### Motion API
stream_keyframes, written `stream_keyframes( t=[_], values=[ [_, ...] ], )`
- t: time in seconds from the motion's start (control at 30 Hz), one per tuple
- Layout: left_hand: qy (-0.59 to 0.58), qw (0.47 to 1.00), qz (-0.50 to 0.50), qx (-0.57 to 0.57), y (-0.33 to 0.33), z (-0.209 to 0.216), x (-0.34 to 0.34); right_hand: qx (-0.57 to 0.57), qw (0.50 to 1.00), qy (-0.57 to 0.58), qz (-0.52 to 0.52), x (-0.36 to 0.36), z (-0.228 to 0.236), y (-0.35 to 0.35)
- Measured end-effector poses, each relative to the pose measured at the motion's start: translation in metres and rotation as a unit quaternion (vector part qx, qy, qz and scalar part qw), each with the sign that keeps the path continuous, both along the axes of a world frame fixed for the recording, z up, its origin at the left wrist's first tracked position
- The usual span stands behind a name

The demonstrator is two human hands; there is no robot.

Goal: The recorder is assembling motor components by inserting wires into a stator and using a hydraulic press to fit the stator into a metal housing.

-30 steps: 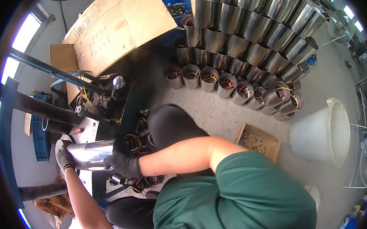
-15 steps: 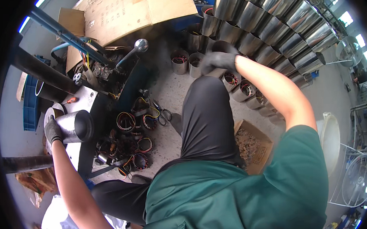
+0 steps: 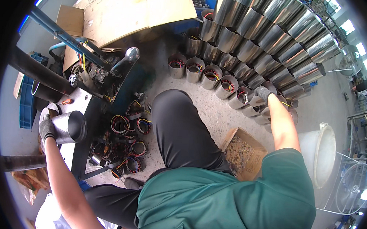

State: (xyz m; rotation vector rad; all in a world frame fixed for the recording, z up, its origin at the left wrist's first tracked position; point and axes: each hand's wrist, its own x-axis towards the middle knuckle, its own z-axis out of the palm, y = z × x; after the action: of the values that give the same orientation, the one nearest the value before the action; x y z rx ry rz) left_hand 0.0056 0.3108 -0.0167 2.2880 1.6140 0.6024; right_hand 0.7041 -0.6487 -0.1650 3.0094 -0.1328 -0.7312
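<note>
My left hand [image 3: 47, 128], in a dark glove, is closed around the back end of a dark metal cylinder [image 3: 68, 127] lying sideways at the machine; some of its fingers are hidden behind it. My right hand [image 3: 262, 93], gloved too, reaches out to the right with its fingers bent at the rim of a steel sleeve [image 3: 269, 86] among the standing ones. Its fingertips are partly hidden. Along the near row, steel sleeves such as this one [image 3: 211, 76] hold wound rings with red, yellow and blue wires.
Shiny steel sleeves [image 3: 249, 51] are stacked behind the row. Wired stator rings [image 3: 120, 125] lie in a heap beside the white machine plate [image 3: 77, 104]. A lever with a round metal knob [image 3: 132, 54] rises ahead. A cardboard box of scraps [image 3: 243, 155] and a white bin [image 3: 324, 155] stand right.
My right hand has moved right along the row of sleeves, from its middle toward its right end. My right knee has swung left. The left hand stays on the dark cylinder.
</note>
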Motion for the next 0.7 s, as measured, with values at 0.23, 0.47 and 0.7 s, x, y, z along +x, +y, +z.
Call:
stream_keyframes(
  t=[0.23, 0.47, 0.7],
  values=[
    [0.144, 0.982, 0.121, 0.017, -0.018, 0.056, -0.063, 0.005, 0.996, -0.052, 0.075, -0.078, 0.041, 0.116],
    [-0.353, 0.913, -0.183, 0.093, -0.094, 0.060, -0.042, 0.070, 0.956, -0.096, 0.268, -0.113, 0.097, 0.135],
    [-0.499, 0.861, 0.049, 0.084, -0.197, 0.046, -0.035, 0.450, 0.786, -0.120, 0.406, -0.202, 0.180, 0.228]
  ],
)
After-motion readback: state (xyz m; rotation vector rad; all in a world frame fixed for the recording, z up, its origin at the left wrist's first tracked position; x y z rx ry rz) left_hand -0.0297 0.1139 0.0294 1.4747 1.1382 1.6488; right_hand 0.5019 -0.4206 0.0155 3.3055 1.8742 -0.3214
